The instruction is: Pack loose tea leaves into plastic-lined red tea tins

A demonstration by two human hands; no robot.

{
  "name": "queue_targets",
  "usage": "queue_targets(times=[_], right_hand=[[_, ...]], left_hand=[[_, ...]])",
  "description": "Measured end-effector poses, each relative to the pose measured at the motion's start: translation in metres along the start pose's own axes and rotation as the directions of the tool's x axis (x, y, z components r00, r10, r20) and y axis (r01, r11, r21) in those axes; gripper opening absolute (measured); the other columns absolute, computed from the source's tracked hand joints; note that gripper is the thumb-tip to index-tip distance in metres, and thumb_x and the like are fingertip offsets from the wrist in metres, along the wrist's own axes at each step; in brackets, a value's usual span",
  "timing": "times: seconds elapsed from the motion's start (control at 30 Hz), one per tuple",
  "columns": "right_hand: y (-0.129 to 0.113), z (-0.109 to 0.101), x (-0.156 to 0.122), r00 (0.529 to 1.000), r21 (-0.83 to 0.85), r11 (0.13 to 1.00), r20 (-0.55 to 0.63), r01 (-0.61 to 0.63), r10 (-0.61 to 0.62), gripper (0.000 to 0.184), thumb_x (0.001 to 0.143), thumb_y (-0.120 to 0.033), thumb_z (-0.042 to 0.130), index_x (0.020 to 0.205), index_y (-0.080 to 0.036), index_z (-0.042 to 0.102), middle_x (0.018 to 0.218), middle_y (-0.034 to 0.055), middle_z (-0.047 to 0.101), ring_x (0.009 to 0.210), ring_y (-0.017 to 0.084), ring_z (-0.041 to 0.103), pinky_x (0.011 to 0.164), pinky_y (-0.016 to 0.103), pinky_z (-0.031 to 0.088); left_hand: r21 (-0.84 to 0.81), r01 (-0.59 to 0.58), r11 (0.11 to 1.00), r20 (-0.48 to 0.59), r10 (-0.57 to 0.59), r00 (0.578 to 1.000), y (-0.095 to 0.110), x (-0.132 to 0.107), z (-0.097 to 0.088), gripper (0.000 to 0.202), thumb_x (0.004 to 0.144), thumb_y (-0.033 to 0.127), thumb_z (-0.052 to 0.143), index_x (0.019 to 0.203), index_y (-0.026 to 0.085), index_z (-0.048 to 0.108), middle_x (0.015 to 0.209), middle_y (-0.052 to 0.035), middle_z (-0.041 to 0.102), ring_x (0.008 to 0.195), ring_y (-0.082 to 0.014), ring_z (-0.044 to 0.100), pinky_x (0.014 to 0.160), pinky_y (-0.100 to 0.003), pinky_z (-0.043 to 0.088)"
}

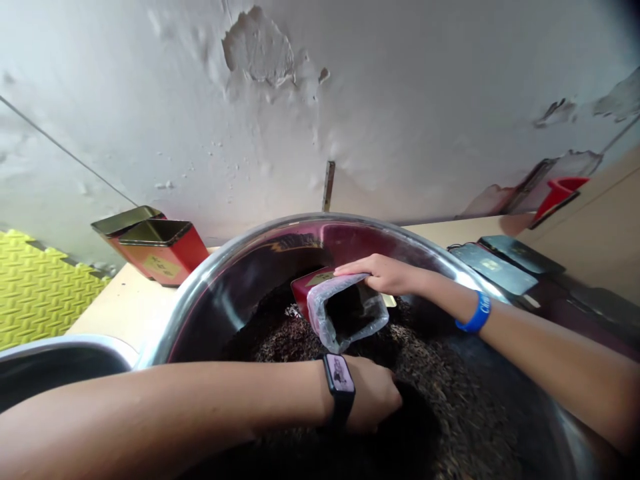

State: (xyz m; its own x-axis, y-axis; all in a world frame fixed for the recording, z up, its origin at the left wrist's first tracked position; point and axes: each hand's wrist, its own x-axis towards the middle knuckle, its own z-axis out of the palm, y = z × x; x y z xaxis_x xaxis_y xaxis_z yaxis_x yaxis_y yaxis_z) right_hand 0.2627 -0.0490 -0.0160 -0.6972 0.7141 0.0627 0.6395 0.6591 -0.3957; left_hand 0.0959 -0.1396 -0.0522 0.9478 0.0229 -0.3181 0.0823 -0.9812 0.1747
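Red box with clear plastic lining [320,297] is clamped by the right grip [383,275], its mouth tipped toward dark tea leaves [295,337]; the left grip [373,400] is sunk in, apart or together unseen.

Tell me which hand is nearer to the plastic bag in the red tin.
Right hand: it touches the plastic bag. Left hand: apart from it, lower, in the dark tea leaves.

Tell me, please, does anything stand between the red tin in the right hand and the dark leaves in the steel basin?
Nothing visible does. The plastic-lined red tin in the right hand has its open mouth directly over the dark leaves. The left hand is in the leaves nearer the camera, beside the tin, not beneath it.
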Motion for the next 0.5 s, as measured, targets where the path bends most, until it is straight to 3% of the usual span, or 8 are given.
queue_targets(times=[0.07,0.13,0.23,0.37,0.43,0.5], right_hand=[[0.000,0.000,0.000,1.000,0.002,1.000,0.005,0.003,-0.003,0.061,0.066,-0.002,0.035,0.119,-0.026,0.053,0.122,-0.0050,0.052,0.113,0.011,0.047,0.101,0.030,0.034],[-0.002,-0.001,0.000,1.000,-0.001,1.000,0.007,-0.004,0.004,0.060,0.066,-0.002,0.036,0.119,-0.025,0.053,0.122,-0.0044,0.052,0.113,0.012,0.047,0.101,0.030,0.034],[-0.004,-0.001,-0.001,1.000,-0.012,1.000,0.004,-0.023,0.023,0.059,0.067,-0.002,0.036,0.119,-0.025,0.053,0.122,-0.0033,0.052,0.113,0.012,0.048,0.100,0.029,0.035],[-0.003,-0.002,-0.001,1.000,-0.009,1.000,0.010,-0.022,0.022,0.059,0.067,-0.002,0.037,0.119,-0.025,0.053,0.122,-0.0040,0.052,0.114,0.012,0.047,0.100,0.030,0.035],[-0.003,-0.001,0.000,1.000,0.002,1.000,0.014,-0.019,0.019,0.060,0.067,-0.002,0.036,0.119,-0.026,0.052,0.123,-0.0048,0.052,0.114,0.012,0.047,0.101,0.031,0.034],[-0.004,0.000,0.000,1.000,0.003,1.000,0.009,-0.015,0.015,0.060,0.068,-0.002,0.036,0.120,-0.026,0.051,0.123,-0.0045,0.051,0.115,0.012,0.046,0.101,0.031,0.034]], left_hand=[[0.017,-0.004,1.000,-0.047,0.005,0.999,-0.002,-0.003,-0.004,0.014,0.074,0.021,0.053,0.083,0.015,0.061,0.083,-0.0056,0.062,0.066,-0.0195,0.060,0.052,-0.027,0.045],[0.033,-0.013,0.999,-0.163,0.018,0.986,-0.005,-0.006,-0.010,0.012,0.076,0.017,0.050,0.080,0.015,0.061,0.080,-0.0053,0.062,0.063,-0.0174,0.059,0.053,-0.026,0.045],[0.088,0.020,0.996,-0.350,0.012,0.937,-0.011,-0.012,-0.021,0.013,0.078,0.012,0.047,0.077,0.014,0.060,0.078,-0.0048,0.060,0.063,-0.0156,0.057,0.060,-0.027,0.046],[0.173,0.362,0.916,-0.497,-0.236,0.835,-0.022,-0.013,-0.029,0.019,0.079,0.007,0.042,0.077,0.010,0.061,0.075,-0.0092,0.059,0.065,-0.0203,0.057,0.058,-0.032,0.045],[0.169,0.495,0.852,-0.504,-0.357,0.786,-0.030,-0.011,-0.027,0.021,0.080,0.007,0.041,0.077,0.008,0.062,0.075,-0.0123,0.059,0.066,-0.0226,0.058,0.055,-0.032,0.044],[0.156,0.540,0.827,-0.467,-0.420,0.778,-0.039,-0.006,-0.021,0.023,0.081,0.007,0.041,0.077,0.006,0.064,0.076,-0.0151,0.060,0.068,-0.0233,0.059,0.055,-0.032,0.045]])
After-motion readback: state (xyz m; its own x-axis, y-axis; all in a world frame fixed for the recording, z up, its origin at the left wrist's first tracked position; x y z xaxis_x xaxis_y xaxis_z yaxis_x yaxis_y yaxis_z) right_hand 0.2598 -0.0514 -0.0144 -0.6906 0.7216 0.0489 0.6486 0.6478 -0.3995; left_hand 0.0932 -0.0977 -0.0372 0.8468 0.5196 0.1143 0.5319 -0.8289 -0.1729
